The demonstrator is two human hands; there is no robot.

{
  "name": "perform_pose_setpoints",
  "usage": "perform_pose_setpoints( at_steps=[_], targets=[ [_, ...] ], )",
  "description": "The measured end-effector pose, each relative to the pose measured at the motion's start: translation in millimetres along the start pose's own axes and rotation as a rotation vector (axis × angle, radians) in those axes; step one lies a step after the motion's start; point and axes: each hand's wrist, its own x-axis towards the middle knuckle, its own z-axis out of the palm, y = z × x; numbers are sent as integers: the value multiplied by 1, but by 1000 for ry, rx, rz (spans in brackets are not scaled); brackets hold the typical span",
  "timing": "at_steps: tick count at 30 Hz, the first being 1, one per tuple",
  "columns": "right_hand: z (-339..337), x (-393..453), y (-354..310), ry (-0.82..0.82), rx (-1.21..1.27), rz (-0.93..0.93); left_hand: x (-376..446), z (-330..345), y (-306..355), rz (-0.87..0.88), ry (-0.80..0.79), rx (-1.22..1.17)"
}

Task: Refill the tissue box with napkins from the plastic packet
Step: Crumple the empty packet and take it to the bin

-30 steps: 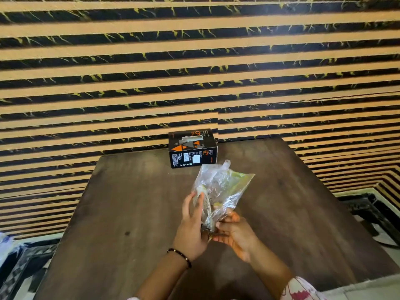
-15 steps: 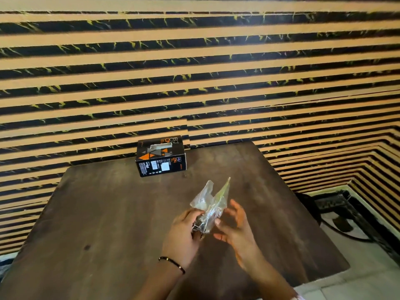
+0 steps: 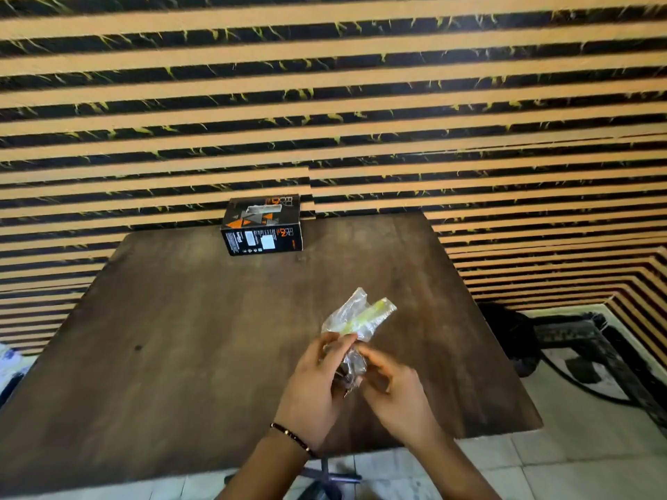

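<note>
Since a second ago the plastic packet (image 3: 355,323) has gone from spread wide and upright to crumpled and narrow, and the view has swung so the box sits left of centre; both hands have closed in on the packet's lower end.

Nearest, the left hand (image 3: 317,387), a beaded bracelet (image 3: 291,435) at its wrist, curls its fingers round the packet's bunched bottom; the right hand (image 3: 391,386) meets it from the other side, fingertips pinching the same bunched plastic, though blur hides exactly how they lie. The packet is held just above the table (image 3: 180,337), its loose top leaning away to the right with a yellow-green strip showing; whether napkins are still inside I cannot tell.

Farther off, well apart from the hands, the tissue box (image 3: 262,225) stands at the table's far edge against the striped wall (image 3: 325,102), dark with orange marks.

The step in hand looks like working the packet open or drawing its contents out; the refill itself is not yet begun. Next calls for freeing the napkins, then bringing them across to the box's opening.
</note>
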Motion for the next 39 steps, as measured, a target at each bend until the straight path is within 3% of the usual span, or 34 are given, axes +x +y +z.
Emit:
perform_pose_setpoints(
  at_steps=[3,8,11,14,22,29,39],
  targets=[
    [-4,-13,2,8,199,33,-12,7,9,-85,40,-34],
    [-7,-19,8,205,495,236,-19,7,19,-168,125,-99],
    [-7,-21,14,98,668,425,-26,6,22,-199,123,-138],
    [-5,-23,12,-23,802,475,-32,8,24,-225,127,-158],
    [-13,-20,4,-197,627,329,-34,3,25,-244,141,-198],
    [-9,-23,7,-409,779,376,-37,-4,21,-401,152,-295],
    [18,-19,-2,-324,806,399,-40,-22,5,-391,166,-466]
  ],
)
